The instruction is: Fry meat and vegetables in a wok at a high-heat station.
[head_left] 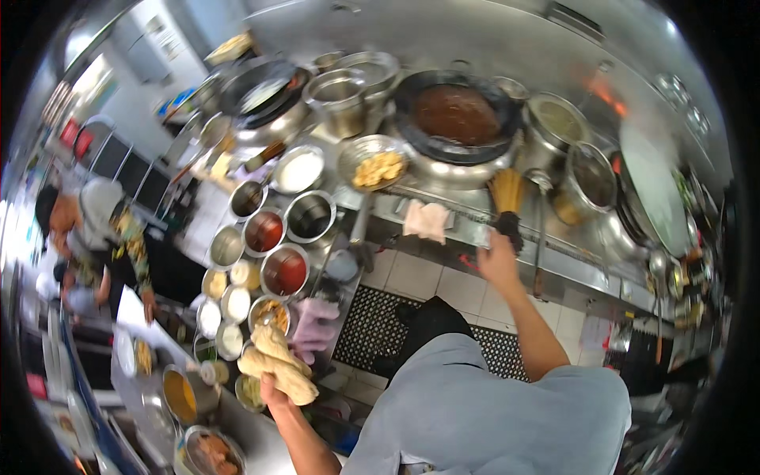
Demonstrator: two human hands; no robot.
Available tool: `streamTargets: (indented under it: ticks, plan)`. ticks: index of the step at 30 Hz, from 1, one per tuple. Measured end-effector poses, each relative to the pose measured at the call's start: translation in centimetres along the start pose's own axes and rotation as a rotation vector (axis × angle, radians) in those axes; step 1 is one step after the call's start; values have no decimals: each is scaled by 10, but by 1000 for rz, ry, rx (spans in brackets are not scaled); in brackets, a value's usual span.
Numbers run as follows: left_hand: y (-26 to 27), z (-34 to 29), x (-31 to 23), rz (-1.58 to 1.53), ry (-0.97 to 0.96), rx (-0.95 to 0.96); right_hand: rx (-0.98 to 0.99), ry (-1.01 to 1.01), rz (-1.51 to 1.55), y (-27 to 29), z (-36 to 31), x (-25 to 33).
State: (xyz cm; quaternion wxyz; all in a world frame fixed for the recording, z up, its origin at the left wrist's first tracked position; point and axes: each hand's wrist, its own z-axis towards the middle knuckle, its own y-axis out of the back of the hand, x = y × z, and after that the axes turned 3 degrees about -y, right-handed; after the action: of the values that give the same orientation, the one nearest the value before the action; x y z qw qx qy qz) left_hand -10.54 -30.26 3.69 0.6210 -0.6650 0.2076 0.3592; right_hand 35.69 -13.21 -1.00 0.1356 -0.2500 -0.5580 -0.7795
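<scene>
At the lower left, my left hand (275,393) is closed around a pale yellow, folded bundle that looks like a cloth (279,366). The bundle hangs over the edge of the bowls on the side counter and covers part of them. My right hand (497,260) reaches to the stove's front edge, beside the dark handle of a bamboo wok brush (507,194). Blur hides whether its fingers grip that handle. A metal ladle (539,214) lies just right of the brush. Left of the hand, a pale pink cloth (425,220) rests on the front ledge.
A large wok of brown liquid (455,115) sits behind the brush, with steel pots (558,119) to its right. A strainer of yellow pieces (378,168) rests left of it. Bowls of red sauce (285,269) crowd the side counter (269,443). Another person (103,218) stands far left.
</scene>
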Motion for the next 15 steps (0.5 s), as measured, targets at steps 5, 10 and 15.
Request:
streamTargets:
  ticks: [5,10,15]
  plan:
    - [-117,132,84,-339,161,246,2,-550,-272,42,-46,-150]
    - [-201,211,202,-505,630,276,-84,-612,-71,-7,-83,-232]
    - [-241,305,272,-209,733,230,-58,-906,994,90,-17,-144]
